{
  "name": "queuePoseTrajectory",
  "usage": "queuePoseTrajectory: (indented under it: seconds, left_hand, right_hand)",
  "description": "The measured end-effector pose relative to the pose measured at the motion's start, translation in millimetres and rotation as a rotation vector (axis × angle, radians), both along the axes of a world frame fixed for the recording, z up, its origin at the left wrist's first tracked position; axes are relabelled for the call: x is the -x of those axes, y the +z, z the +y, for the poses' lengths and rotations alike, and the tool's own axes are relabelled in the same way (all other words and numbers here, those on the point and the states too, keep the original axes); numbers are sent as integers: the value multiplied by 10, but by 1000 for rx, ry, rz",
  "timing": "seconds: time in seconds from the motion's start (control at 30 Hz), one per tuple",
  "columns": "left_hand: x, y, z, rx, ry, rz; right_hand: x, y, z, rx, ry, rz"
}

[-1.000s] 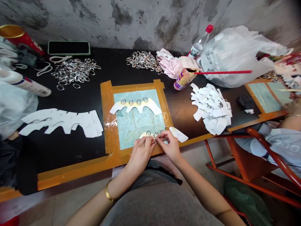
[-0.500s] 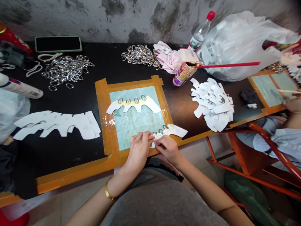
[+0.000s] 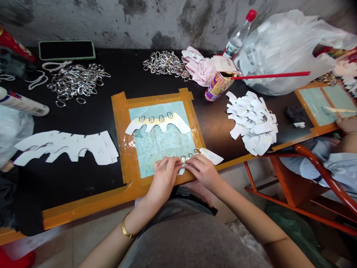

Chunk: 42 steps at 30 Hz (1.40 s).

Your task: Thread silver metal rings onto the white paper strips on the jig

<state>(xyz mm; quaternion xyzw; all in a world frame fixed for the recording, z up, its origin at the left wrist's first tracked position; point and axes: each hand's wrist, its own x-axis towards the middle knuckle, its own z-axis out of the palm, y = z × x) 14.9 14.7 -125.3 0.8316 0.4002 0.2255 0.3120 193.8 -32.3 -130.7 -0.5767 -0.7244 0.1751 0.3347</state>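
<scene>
My left hand point(image 3: 164, 175) and my right hand point(image 3: 203, 169) meet at the near edge of a pale blue mat framed in orange tape point(image 3: 122, 126). Both pinch a white scalloped paper strip point(image 3: 209, 155) that carries small metal rings point(image 3: 183, 158) along its top edge. Fingers of both hands are curled and pressed on the strip; most of it is hidden under them. A second, finished-looking strip with several rings point(image 3: 158, 123) lies higher on the mat.
Flat white cut-outs point(image 3: 67, 147) lie left, a heap of white pieces point(image 3: 253, 122) right. Ring piles point(image 3: 75, 80), point(image 3: 166, 64) sit behind, with a phone point(image 3: 67, 50), a tube point(image 3: 23, 105), a can point(image 3: 216, 86), a red stick point(image 3: 270, 75) and a plastic bag point(image 3: 284, 52). Another person point(image 3: 340, 156) sits right by a red chair point(image 3: 318, 175).
The head view shifted slightly. My hands slid closer together on the near strip, covering more of it; the rings now show just above my fingers.
</scene>
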Motion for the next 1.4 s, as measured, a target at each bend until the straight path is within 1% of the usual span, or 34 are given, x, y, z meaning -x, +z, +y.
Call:
queuePoseTrajectory:
  seconds: [0.1,0.17,0.23,0.33,0.4,0.47,0.53,0.63,0.77,0.87,1.0,1.17,1.27,1.33,1.4]
  left_hand:
    - [-18,-31,-17,12,5,5]
    - [-28,-46,-38,-5,23,15]
    - [-30,-52,-69,-44,33,45]
    - [-15,-44,-112,-90,14,88]
    - [-1,-30,-121,-85,1,100]
    - [5,-18,-110,-58,-1,93]
    - [-2,-15,-83,-33,-8,54]
    - [-33,-40,-35,-9,-21,-31]
    - [-90,-93,29,98,-36,-59]
    - [-126,-104,62,147,-33,-55]
    - [-158,-95,60,185,12,-49]
    - [-181,-105,47,216,40,-66]
    - [-133,-67,88,242,27,-95]
    - [-55,1,141,257,4,-125]
    - [36,86,208,210,0,-157]
  right_hand:
    - [1,-34,30,23,55,-83]
    - [-1,-23,56,50,78,-129]
    - [-16,15,96,88,110,-176]
    - [-53,98,177,158,185,-244]
    - [-71,144,220,198,220,-260]
    - [-73,161,231,212,222,-266]
    - [-62,139,205,185,198,-266]
    - [-50,49,129,95,158,-232]
    - [-68,-63,70,30,159,-211]
    - [-103,-86,84,10,205,-234]
    - [-153,-82,130,-47,305,-311]
    - [-182,-84,179,-76,357,-379]
    - [-173,-88,168,-90,350,-410]
    - [-149,-87,135,-104,330,-416]
    - [-109,-78,86,-114,303,-404]
